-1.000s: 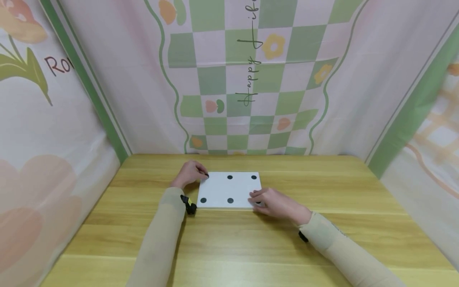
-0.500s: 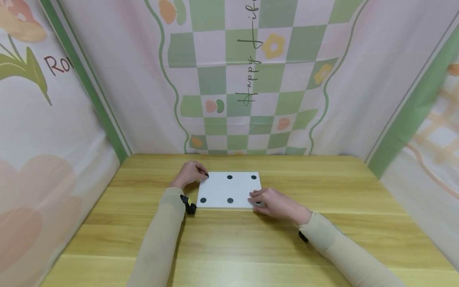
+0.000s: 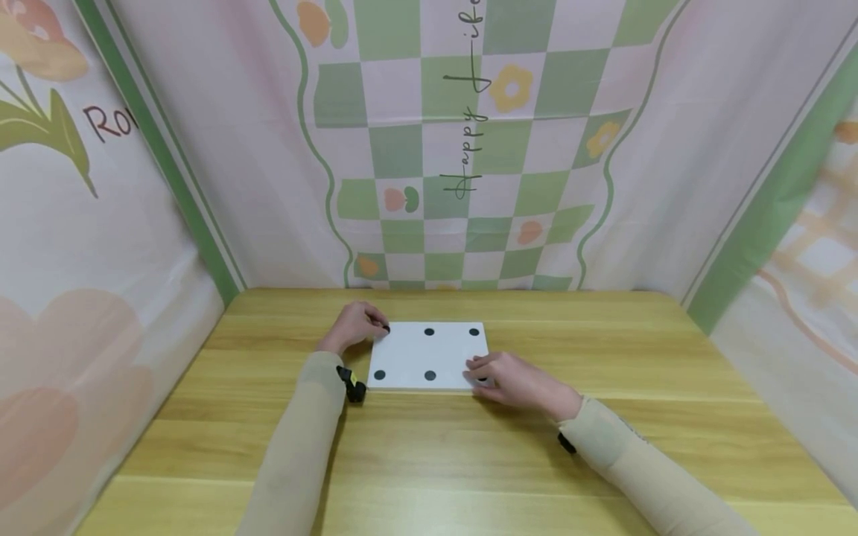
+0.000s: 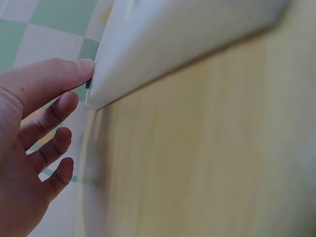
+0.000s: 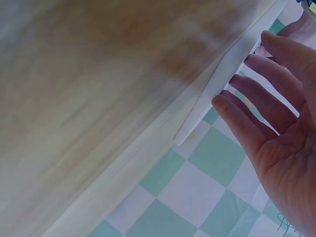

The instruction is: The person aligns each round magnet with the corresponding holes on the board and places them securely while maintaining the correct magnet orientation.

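Observation:
A flat white board (image 3: 418, 353) lies on the wooden table, with round black discs in two rows on its top. At its far left corner my left hand (image 3: 354, 325) pinches a black disc (image 3: 386, 328) between thumb and forefinger. In the left wrist view the thumb (image 4: 85, 68) sits right at the board's edge, the other fingers loosely bent. My right hand (image 3: 519, 381) is over the near right corner, thumb and forefinger around another black disc (image 3: 482, 379), which they mostly cover. In the right wrist view the fingertips (image 5: 220, 101) are right at the board's edge.
Other black discs (image 3: 430, 375) show along the board's near and far edges. The wooden table (image 3: 415, 461) reaches back to a green-and-white checked curtain (image 3: 445, 149). Printed cloth hangs at both sides.

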A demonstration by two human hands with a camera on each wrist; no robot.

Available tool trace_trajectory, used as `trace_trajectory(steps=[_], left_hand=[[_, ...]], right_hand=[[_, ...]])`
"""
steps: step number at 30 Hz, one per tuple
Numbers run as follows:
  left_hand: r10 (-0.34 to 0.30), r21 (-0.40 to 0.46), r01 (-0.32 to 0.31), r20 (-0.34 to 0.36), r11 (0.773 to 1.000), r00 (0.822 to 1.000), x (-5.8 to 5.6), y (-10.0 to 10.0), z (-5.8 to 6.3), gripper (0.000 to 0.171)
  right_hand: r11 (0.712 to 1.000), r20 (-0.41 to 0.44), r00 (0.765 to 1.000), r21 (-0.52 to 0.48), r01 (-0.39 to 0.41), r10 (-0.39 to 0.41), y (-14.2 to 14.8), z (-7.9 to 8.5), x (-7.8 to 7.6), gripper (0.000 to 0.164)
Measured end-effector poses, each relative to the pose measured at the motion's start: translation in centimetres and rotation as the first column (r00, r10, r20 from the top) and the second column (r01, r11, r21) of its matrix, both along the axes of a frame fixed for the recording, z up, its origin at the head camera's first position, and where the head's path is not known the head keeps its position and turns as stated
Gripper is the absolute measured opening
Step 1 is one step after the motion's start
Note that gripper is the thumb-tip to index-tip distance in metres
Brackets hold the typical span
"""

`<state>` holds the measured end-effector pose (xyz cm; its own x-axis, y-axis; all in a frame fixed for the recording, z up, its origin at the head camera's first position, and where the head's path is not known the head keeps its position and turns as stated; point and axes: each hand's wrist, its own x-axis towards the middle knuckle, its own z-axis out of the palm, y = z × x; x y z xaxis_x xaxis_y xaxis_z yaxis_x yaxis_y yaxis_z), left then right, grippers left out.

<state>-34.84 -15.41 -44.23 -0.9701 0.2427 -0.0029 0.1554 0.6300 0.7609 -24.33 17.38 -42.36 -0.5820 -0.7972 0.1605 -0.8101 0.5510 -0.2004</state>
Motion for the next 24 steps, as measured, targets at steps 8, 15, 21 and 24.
trace_trajectory(steps=[8, 15, 21, 24], left_hand=[[0.009, 0.010, -0.009, 0.006, 1.000, 1.000, -0.14, -0.05, -0.12, 0.010], [0.002, 0.011, -0.002, -0.002, 1.000, 1.000, -0.07, -0.12, -0.08, 0.010], [-0.002, 0.003, 0.002, -0.011, 1.000, 1.000, 0.03, -0.21, -0.20, 0.009], [-0.008, -0.007, 0.008, -0.021, 1.000, 1.000, 0.17, -0.20, -0.08, 0.010]], right_hand=[[1.000, 0.001, 1.000, 0.002, -0.005, 0.005, 0.03, 0.11, 0.00, 0.027], [1.000, -0.003, 1.000, -0.002, -0.004, 0.004, 0.04, 0.04, -0.05, 0.026], [1.000, 0.008, 1.000, 0.003, 0.008, -0.008, 0.11, -0.06, -0.05, 0.026], [1.000, 0.005, 1.000, 0.003, 0.010, -0.010, 0.12, -0.12, -0.06, 0.026]])
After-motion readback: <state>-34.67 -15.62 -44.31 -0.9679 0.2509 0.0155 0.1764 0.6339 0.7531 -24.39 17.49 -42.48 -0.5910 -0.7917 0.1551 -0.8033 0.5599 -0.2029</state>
